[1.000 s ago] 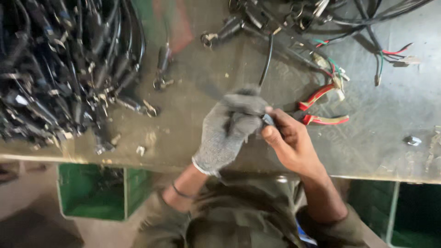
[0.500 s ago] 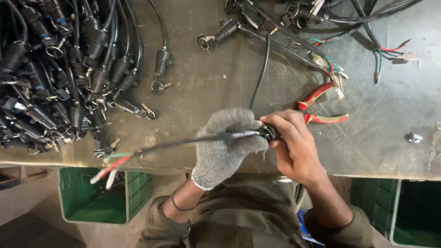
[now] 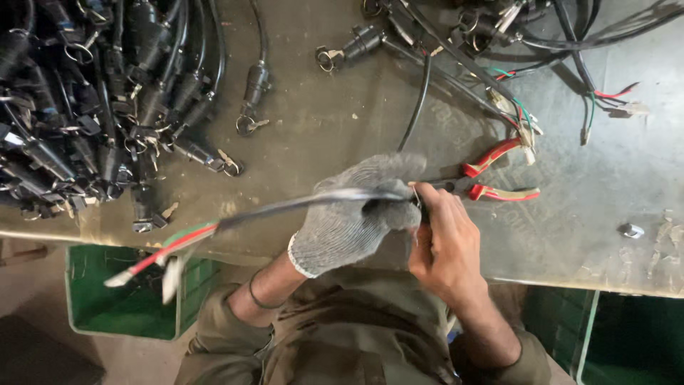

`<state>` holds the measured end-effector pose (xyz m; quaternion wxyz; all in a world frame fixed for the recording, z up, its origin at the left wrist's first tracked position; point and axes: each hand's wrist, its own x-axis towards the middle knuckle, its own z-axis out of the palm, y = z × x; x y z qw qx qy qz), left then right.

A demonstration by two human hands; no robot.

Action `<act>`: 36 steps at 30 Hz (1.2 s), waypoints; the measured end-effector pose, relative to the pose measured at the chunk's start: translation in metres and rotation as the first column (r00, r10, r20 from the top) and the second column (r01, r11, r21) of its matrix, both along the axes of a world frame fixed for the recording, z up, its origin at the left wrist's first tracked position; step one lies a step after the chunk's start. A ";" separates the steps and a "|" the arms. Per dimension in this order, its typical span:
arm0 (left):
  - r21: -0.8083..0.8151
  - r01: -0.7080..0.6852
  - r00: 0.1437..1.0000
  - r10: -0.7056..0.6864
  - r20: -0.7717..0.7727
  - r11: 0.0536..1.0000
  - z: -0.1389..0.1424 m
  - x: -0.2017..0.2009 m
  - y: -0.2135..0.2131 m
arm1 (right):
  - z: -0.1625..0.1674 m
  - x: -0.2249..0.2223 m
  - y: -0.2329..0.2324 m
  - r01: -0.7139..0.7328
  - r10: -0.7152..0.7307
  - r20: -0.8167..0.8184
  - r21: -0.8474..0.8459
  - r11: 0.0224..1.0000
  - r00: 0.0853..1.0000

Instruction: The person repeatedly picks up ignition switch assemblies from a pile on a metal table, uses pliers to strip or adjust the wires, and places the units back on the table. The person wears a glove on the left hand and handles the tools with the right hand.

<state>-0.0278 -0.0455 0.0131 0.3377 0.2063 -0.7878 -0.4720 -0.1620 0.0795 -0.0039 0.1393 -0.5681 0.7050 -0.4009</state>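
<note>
Gripping a blurred cable [image 3: 285, 207], gloved left hand [image 3: 353, 221], bare right hand [image 3: 445, 246] pinching its hidden end

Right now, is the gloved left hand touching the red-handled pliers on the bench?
Apart. The head view shows the gloved left hand wrapped around the black cable, with bare bench between it and the red-handled pliers.

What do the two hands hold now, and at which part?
Both hold a black cable: the gloved left hand wraps its sheath near one end, and the bare right hand pinches that end.
</note>
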 end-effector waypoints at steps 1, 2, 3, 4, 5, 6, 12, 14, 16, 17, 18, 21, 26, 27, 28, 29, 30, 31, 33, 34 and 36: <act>0.096 0.011 1.000 -0.011 -0.005 0.995 0.001 -0.001 -0.001 | -0.001 0.000 0.000 0.004 -0.004 0.056 0.004 1.000 0.998; 0.191 0.030 1.000 -0.029 -0.011 0.981 0.003 -0.001 0.000 | -0.002 0.000 0.001 0.050 -0.058 0.167 0.052 0.997 0.984; 0.198 0.043 0.999 -0.044 0.002 0.979 0.003 -0.001 0.002 | -0.005 -0.001 0.001 0.094 -0.119 0.273 0.103 0.990 0.955; 0.201 0.055 0.998 -0.059 0.013 0.978 0.003 -0.001 0.005 | -0.007 -0.003 0.002 0.130 -0.178 0.372 0.150 0.980 0.911; 0.204 0.064 0.997 -0.071 0.026 0.977 0.003 0.001 0.009 | -0.012 -0.006 0.002 0.109 -0.158 0.440 0.136 0.985 0.884; 0.156 0.025 0.998 -0.033 0.050 0.987 0.000 0.000 0.012 | -0.017 -0.008 0.004 0.081 -0.138 0.510 0.132 0.988 0.849; -0.013 -0.113 0.990 0.114 0.088 0.993 -0.012 -0.008 0.021 | -0.052 -0.013 -0.001 0.055 -0.173 0.712 0.185 0.981 0.680; 0.012 -0.153 0.987 0.152 0.056 0.988 -0.009 -0.008 0.019 | -0.057 -0.015 -0.003 0.028 -0.160 0.759 0.184 0.983 0.632; 0.140 -0.174 0.972 0.147 0.183 0.975 -0.003 -0.006 0.016 | -0.058 -0.017 -0.003 0.002 -0.163 0.820 0.194 0.981 0.548; 0.197 -0.193 0.961 0.144 0.238 0.961 -0.002 -0.006 0.013 | -0.057 -0.018 -0.001 -0.016 -0.169 0.831 0.210 0.978 0.530; 0.231 -0.089 0.982 0.046 0.185 0.969 -0.001 -0.004 0.009 | -0.055 -0.017 0.001 -0.036 -0.178 0.841 0.228 0.973 0.511; 0.285 0.170 0.982 -0.186 0.031 0.943 -0.004 -0.001 -0.001 | -0.053 -0.013 0.007 -0.086 -0.146 0.851 0.218 0.972 0.504; 0.324 0.228 0.973 -0.225 -0.047 0.918 -0.009 0.000 0.000 | -0.069 -0.013 0.012 -0.051 -0.120 0.748 0.202 0.978 0.653; 0.325 0.237 0.970 -0.240 -0.030 0.916 -0.006 0.002 0.000 | -0.073 -0.015 0.015 -0.074 -0.063 0.721 0.157 0.985 0.690; 0.312 0.250 0.966 -0.259 -0.015 0.916 -0.003 0.006 -0.001 | -0.076 -0.018 0.018 -0.097 0.002 0.686 0.099 0.990 0.728; 0.293 0.264 0.961 -0.277 0.001 0.919 0.001 0.010 -0.004 | -0.078 -0.022 0.022 -0.192 0.083 0.728 0.068 0.979 0.681; 0.283 0.348 0.935 -0.354 -0.031 0.894 0.004 0.015 -0.008 | -0.080 -0.024 0.027 -0.284 0.155 0.769 0.035 0.958 0.620; 0.276 0.430 0.901 -0.431 -0.060 0.860 0.007 0.020 -0.011 | -0.080 -0.026 0.031 -0.369 0.218 0.809 -0.001 0.929 0.546; 0.400 0.496 0.861 -0.496 -0.112 0.770 0.008 0.025 -0.014 | -0.079 -0.027 0.037 -0.540 0.278 0.882 -0.031 0.841 0.381; 0.517 0.484 0.860 -0.492 -0.133 0.706 0.006 0.026 -0.014 | -0.077 -0.026 0.038 -0.617 0.305 0.905 -0.062 0.785 0.296; 0.575 0.467 0.878 -0.431 -0.208 0.672 -0.003 0.023 -0.008 | -0.072 -0.024 0.035 -0.586 0.163 0.952 0.021 0.810 0.259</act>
